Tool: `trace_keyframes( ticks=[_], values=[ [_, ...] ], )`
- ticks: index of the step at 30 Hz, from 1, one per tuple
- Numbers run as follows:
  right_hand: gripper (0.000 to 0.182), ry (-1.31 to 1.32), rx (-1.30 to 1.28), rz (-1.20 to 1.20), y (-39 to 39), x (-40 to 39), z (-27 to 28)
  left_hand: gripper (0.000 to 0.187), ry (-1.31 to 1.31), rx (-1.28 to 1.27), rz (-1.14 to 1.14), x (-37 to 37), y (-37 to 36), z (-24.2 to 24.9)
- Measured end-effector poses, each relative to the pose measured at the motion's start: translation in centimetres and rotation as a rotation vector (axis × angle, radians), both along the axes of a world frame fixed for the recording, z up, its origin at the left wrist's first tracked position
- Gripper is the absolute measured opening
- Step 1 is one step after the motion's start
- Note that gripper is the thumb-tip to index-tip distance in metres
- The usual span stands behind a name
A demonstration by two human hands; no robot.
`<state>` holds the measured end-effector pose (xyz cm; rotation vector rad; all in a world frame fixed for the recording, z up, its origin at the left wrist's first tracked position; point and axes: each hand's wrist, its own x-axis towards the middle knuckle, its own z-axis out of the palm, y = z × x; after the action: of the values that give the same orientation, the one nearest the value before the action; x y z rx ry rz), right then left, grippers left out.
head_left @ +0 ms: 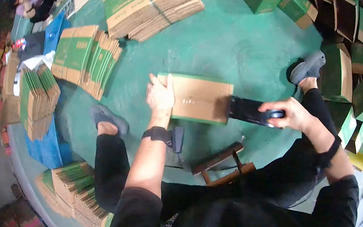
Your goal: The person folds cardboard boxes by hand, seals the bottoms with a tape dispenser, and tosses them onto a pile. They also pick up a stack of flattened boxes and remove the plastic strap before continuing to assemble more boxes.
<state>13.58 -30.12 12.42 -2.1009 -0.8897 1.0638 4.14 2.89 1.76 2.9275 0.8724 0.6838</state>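
Observation:
A cardboard box with green edges lies in front of me, its plain brown face up. Small shiny marks like staples show near the middle of that face. My left hand grips the box's left end, thumb on top and fingers at the far left corner. My right hand is closed round the handle of a black carton stapler. The stapler's front end meets the right edge of the box; whether it reaches inside is hidden.
Flattened cartons stand in a strapped bundle and several stacks on the left. Made-up green boxes pile up at the right. A small wooden stool is near my legs. Another person is at the far left.

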Motion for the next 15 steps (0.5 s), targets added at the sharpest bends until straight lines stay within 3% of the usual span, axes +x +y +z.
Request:
trace_keyframes(
  ticks=[2, 5, 7, 9, 12, 15],
  values=[
    [0.031, -0.013, -0.140, 0.005, -3.7, 1.7, -0.6, 0.048, 0.350, -0.523, 0.169, 1.0, 0.7, -0.1],
    [0.030, -0.075, 0.010, 0.037, -3.2, 2.4, -6.0, 0.046, 0.338, -0.446, 0.148, 1.0, 0.3, -0.2],
    [0.034, -0.079, 0.182, -0.045, 1.3, 2.0, -11.0, 0.048, 0.382, -0.441, 0.157, 1.0, 0.3, 0.2],
    [0.043, -0.031, -0.042, -0.079, 5.5, 1.8, -12.0, 0.049, 0.345, -0.482, 0.187, 0.9, 1.2, 0.2],
    [0.089, 0.049, -0.317, 0.009, 8.6, -0.1, -12.4, 0.048, 0.241, -0.548, 0.197, 0.2, 2.3, -0.9],
    [0.098, 0.225, -0.298, -0.143, 9.2, -1.7, -12.0, 0.048, 0.237, -0.565, 0.089, 0.6, 1.9, -0.1]
  ],
)
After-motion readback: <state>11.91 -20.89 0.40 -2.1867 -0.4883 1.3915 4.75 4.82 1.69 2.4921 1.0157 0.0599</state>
